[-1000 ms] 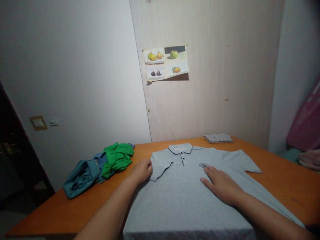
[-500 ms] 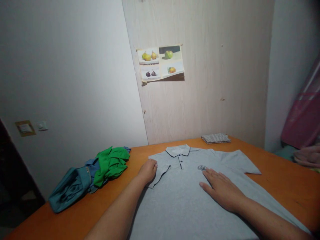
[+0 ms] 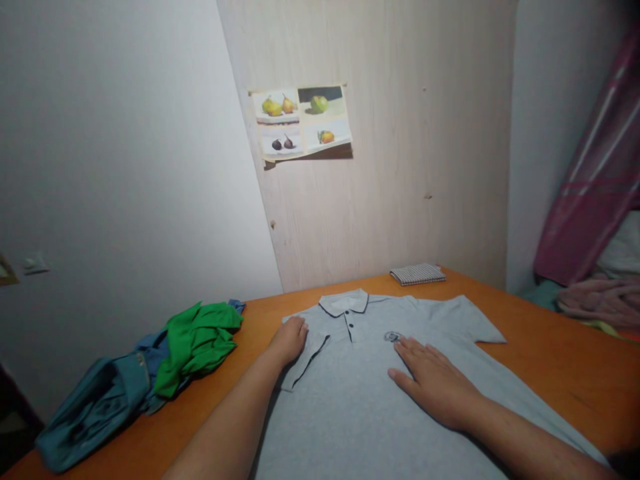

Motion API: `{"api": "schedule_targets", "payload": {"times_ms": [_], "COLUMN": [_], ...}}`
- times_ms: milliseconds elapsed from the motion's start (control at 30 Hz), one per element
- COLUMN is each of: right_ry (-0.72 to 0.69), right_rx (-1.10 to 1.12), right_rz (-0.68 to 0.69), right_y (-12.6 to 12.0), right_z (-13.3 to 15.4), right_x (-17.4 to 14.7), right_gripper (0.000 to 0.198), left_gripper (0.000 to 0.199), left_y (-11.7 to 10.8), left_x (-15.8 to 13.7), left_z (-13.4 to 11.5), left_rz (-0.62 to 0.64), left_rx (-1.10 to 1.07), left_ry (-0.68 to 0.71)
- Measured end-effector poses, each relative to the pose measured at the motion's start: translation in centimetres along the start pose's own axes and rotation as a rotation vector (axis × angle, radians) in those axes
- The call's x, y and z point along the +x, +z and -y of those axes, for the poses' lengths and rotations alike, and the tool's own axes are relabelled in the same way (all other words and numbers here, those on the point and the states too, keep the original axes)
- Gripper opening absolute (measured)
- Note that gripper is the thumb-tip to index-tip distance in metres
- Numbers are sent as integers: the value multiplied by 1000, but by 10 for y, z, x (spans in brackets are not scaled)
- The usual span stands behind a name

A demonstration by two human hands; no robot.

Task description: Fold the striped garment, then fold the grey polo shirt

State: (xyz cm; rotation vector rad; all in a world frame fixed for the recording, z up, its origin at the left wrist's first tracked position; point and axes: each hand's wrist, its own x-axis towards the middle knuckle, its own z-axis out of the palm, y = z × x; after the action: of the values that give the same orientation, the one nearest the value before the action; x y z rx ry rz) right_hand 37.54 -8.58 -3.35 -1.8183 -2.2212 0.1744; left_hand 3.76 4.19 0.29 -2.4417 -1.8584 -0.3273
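A light grey polo shirt (image 3: 345, 407) lies front up, its dark-edged collar pointing away from me. Its left-side sleeve (image 3: 309, 357) is folded inward over the chest, with the dark hem line showing. At that shoulder, my left hand (image 3: 291, 339) is closed on the cloth with curled fingers; the fingertips are partly hidden. My right hand (image 3: 433, 381) rests flat on the chest, palm down and thumb apart, its fingertips touching the round dark emblem (image 3: 392, 337). The other sleeve (image 3: 477, 320) spreads out to the right.
The shirt lies on an orange table (image 3: 555, 360). A heap with a green garment (image 3: 203, 343) and a teal garment (image 3: 90, 413) sits at the left. A checked folded item (image 3: 417, 274) lies at the back edge. Pink fabric (image 3: 595, 300) is beyond the right side.
My view has turned slightly right, so everything sits further left in the picture. The folded sleeve's hem has dropped a little toward me. Both hands stay about where they were on the shirt.
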Motion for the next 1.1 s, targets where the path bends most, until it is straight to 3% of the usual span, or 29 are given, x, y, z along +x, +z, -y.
{"api": "schedule_targets", "payload": {"times_ms": [167,333,467,700,1100], "right_ry": [-7,-3,-2,13,20], "right_rx": [28,44,53,54,93], "right_rz": [-2,2,-13,8,13], "right_y": [0,-2,-3,-6,-9], "right_z": [0,2,3,5,6], "right_x": [0,-2,-3,-3,-5], "right_gripper": [82,81,80,80,79], "left_gripper": [52,49,45,39,45], "left_y": [16,3,-7,-1,20], "left_x": [7,21,39,72,85], "left_z": [8,7,-3,-10,-7], "left_rz": [71,122,51,-50,34], "left_rx": [32,35,32,52,63], "left_ry": [-26,-25,-38,-71,-99]}}
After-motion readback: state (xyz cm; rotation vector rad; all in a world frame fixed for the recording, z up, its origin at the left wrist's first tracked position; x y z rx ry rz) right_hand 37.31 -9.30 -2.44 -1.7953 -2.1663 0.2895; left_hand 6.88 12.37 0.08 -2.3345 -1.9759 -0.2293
